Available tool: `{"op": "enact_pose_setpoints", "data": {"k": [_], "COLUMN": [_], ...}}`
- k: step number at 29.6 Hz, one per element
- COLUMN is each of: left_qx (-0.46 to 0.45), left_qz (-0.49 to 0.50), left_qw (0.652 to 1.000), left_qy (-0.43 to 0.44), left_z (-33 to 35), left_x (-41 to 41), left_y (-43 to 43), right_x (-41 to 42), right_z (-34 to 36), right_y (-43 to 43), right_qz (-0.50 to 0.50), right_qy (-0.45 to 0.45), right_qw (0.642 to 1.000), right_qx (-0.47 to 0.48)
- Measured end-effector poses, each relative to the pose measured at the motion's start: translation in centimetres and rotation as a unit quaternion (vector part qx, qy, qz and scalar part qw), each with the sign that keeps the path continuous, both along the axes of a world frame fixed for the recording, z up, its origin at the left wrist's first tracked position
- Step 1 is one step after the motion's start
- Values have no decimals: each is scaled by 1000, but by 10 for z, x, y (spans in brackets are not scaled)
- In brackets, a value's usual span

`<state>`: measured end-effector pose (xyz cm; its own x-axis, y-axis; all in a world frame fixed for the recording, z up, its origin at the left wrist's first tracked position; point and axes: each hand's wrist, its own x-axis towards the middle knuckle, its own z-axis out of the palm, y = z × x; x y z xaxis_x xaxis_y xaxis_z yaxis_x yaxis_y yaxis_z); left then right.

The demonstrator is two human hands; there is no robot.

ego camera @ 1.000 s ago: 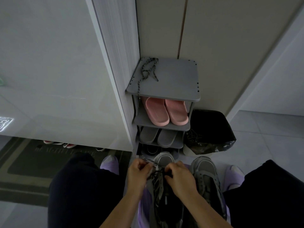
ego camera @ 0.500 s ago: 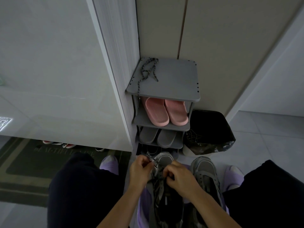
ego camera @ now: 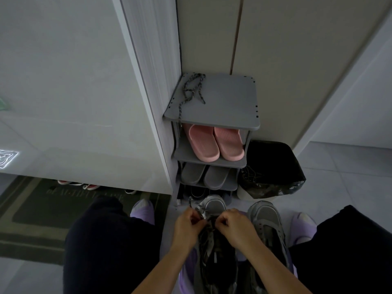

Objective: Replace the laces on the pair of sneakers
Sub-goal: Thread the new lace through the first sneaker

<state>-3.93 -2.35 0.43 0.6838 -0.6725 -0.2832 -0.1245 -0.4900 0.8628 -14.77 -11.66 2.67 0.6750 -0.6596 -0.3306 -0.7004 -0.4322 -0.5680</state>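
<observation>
Though dim, left hand point(ego camera: 186, 228) on lace point(ego camera: 200, 211)

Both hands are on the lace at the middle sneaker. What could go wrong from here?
1. The light is dim, and the left hand and right hand cover the eyelets of the sneaker, so the lace they pinch could skip a hole unnoticed.
2. The spare lace lies near the edge of the rack's top shelf with one end hanging over it. A bump might drop it.
</observation>
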Motion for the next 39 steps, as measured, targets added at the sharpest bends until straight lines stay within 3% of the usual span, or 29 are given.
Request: {"op": "enact_pose_setpoints", "data": {"k": [2, 6, 18, 26, 31, 36, 38, 39], "left_qx": [9, -17, 20, 35, 62, 55, 55, 51], "left_qz": [13, 100, 33, 42, 72, 93, 100, 102], "left_qw": [1000, 981, 994, 994, 995, 992, 990, 990], "left_qy": [13, 166, 98, 90, 37, 71, 77, 83], "left_z": [-3, -6, 0, -6, -6, -17, -17, -16], "left_x": [-2, -8, -10, -28, -26, -24, -24, -25], "left_y": [1, 2, 1, 9, 6, 8, 9, 9], "right_x": [1, 6, 8, 1, -8, -74, -100, -106], "right_z": [1, 4, -2, -6, 18, 50, 49, 46], "right_y": [-2, -3, 0, 8, -4, -82, -103, -108], "right_qz": [5, 8, 8, -49, -149, -361, -415, -411], "right_qy": [10, 12, 17, -77, -156, -192, -157, -102], "right_qw": [1000, 999, 999, 988, 966, 913, 895, 905], "right_qx": [11, 42, 37, 127, 145, -6, -45, -42]}}
